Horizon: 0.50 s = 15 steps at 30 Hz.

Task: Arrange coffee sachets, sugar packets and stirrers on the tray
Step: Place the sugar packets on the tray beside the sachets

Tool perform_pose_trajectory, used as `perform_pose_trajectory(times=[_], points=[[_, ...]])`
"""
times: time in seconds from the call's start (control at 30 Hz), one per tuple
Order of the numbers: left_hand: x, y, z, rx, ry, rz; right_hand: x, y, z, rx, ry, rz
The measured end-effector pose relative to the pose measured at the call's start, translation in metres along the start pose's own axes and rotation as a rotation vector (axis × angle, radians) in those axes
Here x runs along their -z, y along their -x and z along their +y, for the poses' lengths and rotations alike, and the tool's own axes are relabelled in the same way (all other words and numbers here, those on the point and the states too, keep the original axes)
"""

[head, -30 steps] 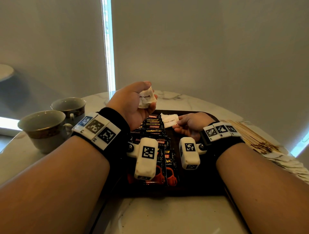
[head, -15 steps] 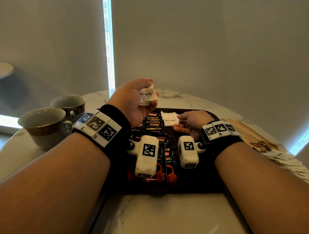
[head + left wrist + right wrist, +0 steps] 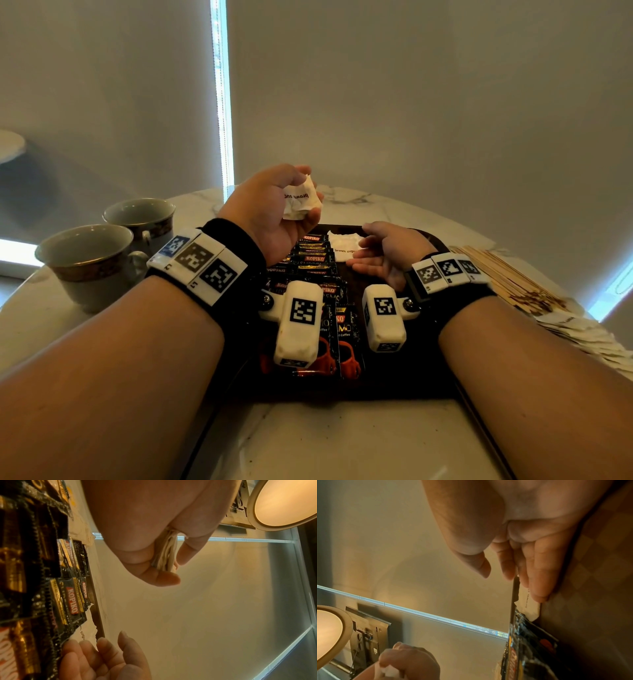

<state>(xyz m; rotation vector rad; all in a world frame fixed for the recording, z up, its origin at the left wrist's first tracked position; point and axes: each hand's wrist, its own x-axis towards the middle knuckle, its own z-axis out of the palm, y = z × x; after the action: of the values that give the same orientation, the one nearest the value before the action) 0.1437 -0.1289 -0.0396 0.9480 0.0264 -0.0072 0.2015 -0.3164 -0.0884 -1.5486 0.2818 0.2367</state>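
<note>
My left hand (image 3: 291, 202) is raised above the far end of the dark tray (image 3: 421, 377) and grips a small stack of white brown-sugar packets (image 3: 301, 200); the left wrist view shows their edges (image 3: 167, 553) pinched between thumb and fingers. Black Kopiko coffee sachets (image 3: 313, 258) lie overlapped in a column down the tray's left half. A white sugar packet (image 3: 344, 245) lies flat at the tray's far end beside them. My right hand (image 3: 376, 251) is open, its straight fingers (image 3: 537, 580) resting on the tray beside that packet (image 3: 530, 605).
Two cups (image 3: 89, 260) stand on the marble table at the left. Wooden stirrers (image 3: 507, 277) lie in a pile right of the tray, with more white sugar packets (image 3: 589, 339) fanned out nearer me. A wall rises just behind the table.
My right hand has let go of the sugar packet at the tray's far end and opened. My left hand stays raised with its stack of packets.
</note>
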Motion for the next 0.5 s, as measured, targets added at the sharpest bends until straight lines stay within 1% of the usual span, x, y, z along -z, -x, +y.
perform_pose_trajectory(times=[0.23, 0.3, 0.37, 0.43, 0.5], points=[[-0.003, 0.004, 0.0, 0.03, 0.034, -0.038, -0.002, 0.002, -0.001, 0.012, 0.068, 0.012], [-0.004, 0.004, 0.0, 0.032, 0.024, -0.057, 0.0, 0.003, -0.003, 0.052, 0.063, 0.041], [-0.004, 0.004, 0.0, 0.03, -0.021, -0.077, 0.002, 0.007, -0.012, 0.123, 0.016, 0.054], [-0.004, 0.002, -0.001, 0.028, -0.071, -0.095, 0.004, 0.017, -0.025, 0.186, -0.062, -0.002], [-0.004, 0.002, -0.002, 0.021, -0.104, -0.097, 0.003, 0.034, -0.04, 0.227, -0.072, -0.109]])
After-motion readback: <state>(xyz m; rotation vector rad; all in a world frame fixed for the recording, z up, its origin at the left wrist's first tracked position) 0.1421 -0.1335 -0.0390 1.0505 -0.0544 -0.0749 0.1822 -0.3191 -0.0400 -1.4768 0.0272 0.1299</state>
